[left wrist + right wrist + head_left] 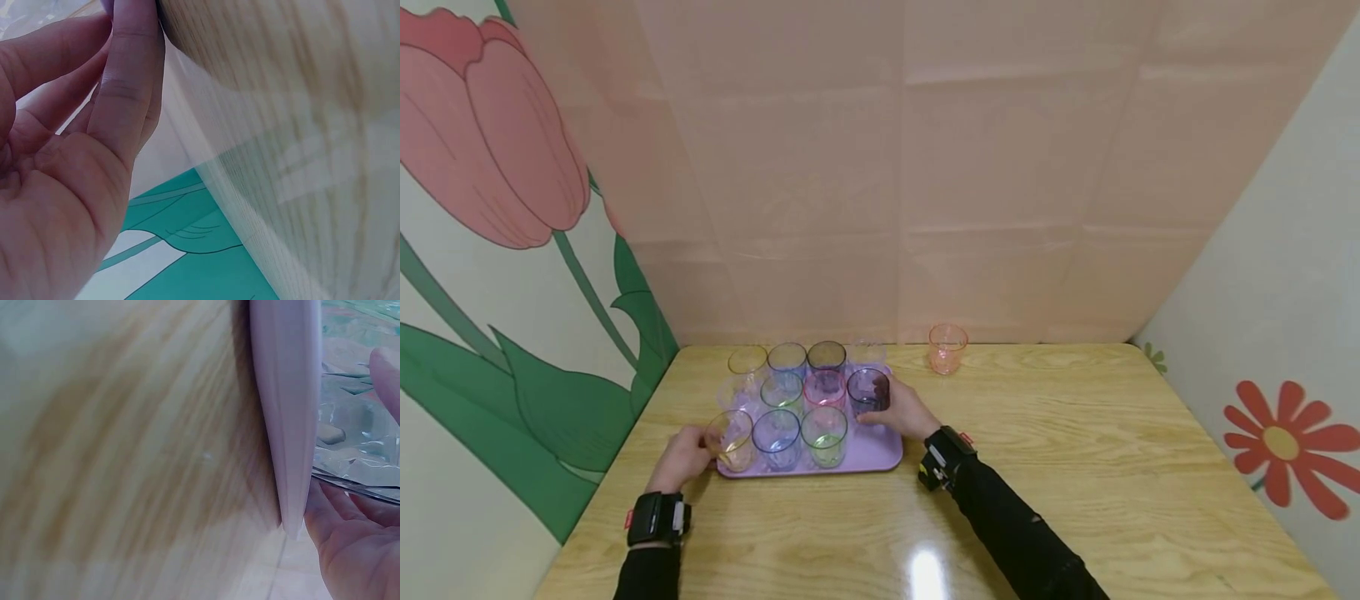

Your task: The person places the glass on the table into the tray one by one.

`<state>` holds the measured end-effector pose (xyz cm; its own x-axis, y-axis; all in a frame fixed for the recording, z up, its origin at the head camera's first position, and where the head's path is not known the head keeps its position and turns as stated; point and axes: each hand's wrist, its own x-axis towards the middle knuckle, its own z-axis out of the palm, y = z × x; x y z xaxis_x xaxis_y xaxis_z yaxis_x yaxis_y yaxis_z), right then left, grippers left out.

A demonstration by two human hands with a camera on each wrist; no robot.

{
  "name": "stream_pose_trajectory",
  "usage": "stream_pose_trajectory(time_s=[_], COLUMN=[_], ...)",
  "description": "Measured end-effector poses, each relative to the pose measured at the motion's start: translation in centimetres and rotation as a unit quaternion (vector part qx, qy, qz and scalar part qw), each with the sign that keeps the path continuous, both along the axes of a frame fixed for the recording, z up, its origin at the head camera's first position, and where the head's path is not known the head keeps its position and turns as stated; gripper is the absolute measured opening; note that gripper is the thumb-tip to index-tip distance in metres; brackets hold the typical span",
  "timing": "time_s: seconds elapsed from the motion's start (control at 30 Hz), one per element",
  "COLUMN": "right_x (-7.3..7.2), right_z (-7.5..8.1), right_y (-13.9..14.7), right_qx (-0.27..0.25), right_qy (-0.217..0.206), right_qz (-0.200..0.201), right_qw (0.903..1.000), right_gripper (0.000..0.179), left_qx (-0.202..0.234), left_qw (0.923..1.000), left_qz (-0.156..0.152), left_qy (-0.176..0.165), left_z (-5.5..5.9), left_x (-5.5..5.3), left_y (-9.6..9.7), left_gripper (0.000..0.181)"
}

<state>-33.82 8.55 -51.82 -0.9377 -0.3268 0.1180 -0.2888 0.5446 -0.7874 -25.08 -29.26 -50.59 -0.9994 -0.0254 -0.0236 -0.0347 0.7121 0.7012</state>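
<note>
On the wooden table lies a lilac tray [876, 450] bearing several clear tinted glasses in rows. My right hand [910, 407] holds a dark grey-purple glass [867, 392] at the tray's right side, fingers and thumb curled around it. In the right wrist view, part of that hand [362, 550] shows by the glass's dark rim, beside the tray's edge [290, 425]. My left hand [681, 457] is at the tray's front left corner, close to a yellow glass [735, 442]. In the left wrist view, the left hand [81, 137] pinches a sliver of lilac edge, mostly hidden.
An orange glass [947, 350] stands alone at the back of the table [1075, 450], right of the tray. Near the dark glass are a pink glass [824, 388] and a green glass [824, 437]. A pinkish sheet [895, 167] hangs behind the table; painted walls flank both sides.
</note>
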Motion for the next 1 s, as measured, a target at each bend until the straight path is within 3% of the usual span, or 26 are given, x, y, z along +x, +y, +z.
stream_pose_trajectory(time_s=[0.53, 0.9, 1.0], right_x=[-0.2, -0.6, -0.7], right_z=[-0.4, -1.0, -1.1], right_y=[0.2, 0.9, 1.2], right_qx=[0.003, -0.031, -0.051], right_qy=[0.014, -0.036, -0.044], right_qz=[0.005, 0.013, 0.019], right_qw=[0.9999, 0.9988, 0.9976], right_gripper=[0.079, 0.09, 0.083], left_qx=[0.007, 0.01, 0.013], left_qw=[1.0, 0.9999, 0.9999], left_qz=[-0.002, -0.004, -0.001], left_qy=[-0.003, -0.002, -0.005], left_z=[-0.1, -0.2, -0.2], left_x=[0.0, -0.1, 0.0], left_y=[0.0, -0.1, -0.1], left_gripper=[0.015, 0.012, 0.01])
